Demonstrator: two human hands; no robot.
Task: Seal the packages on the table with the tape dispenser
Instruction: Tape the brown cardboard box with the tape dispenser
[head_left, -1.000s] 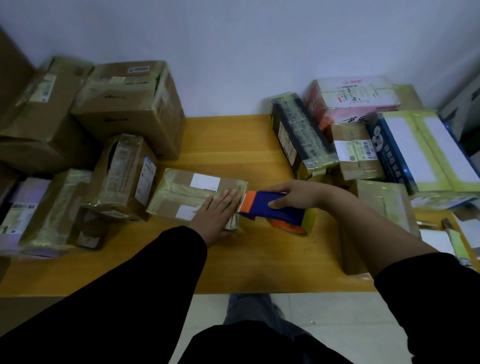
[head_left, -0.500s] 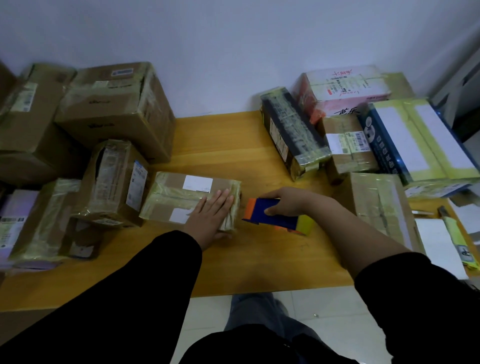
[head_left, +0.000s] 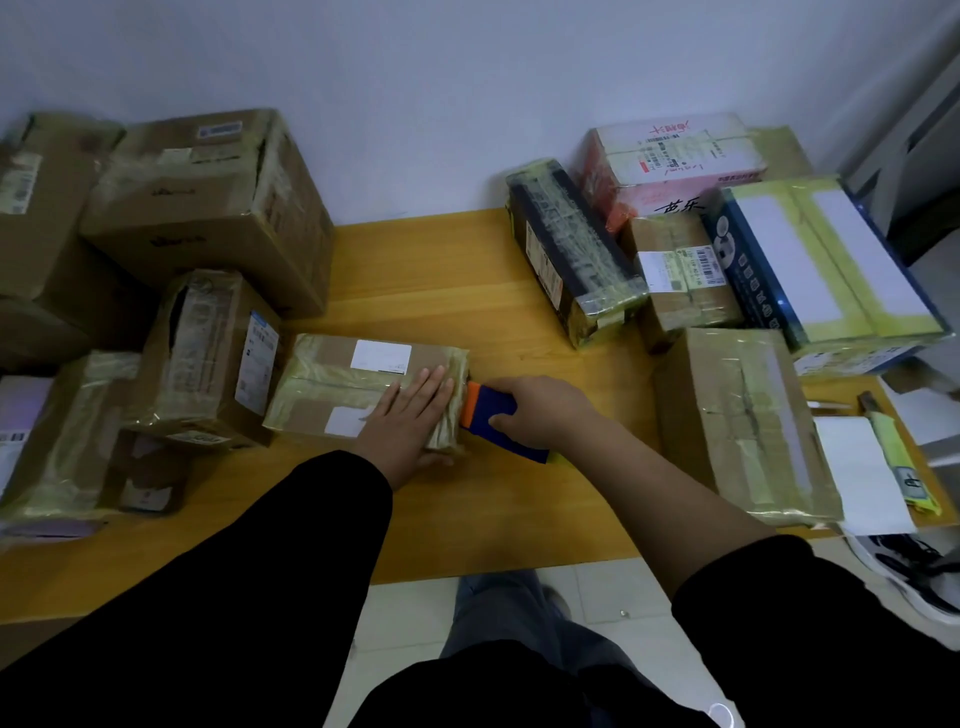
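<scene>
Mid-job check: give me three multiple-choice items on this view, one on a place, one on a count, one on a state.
1. Where is the dispenser?
A. on the floor
B. at the right end of the package
C. against the wall

2. How many white labels show on that package?
A. one
B. two
C. four

3. How is the left hand?
A. flat on the package
B. gripping the dispenser
C. off the table

Answers: B, the right hand holds it with its orange front at that end; B, one by the far edge, one by the near edge; A, its fingers lie straight on top.
</scene>
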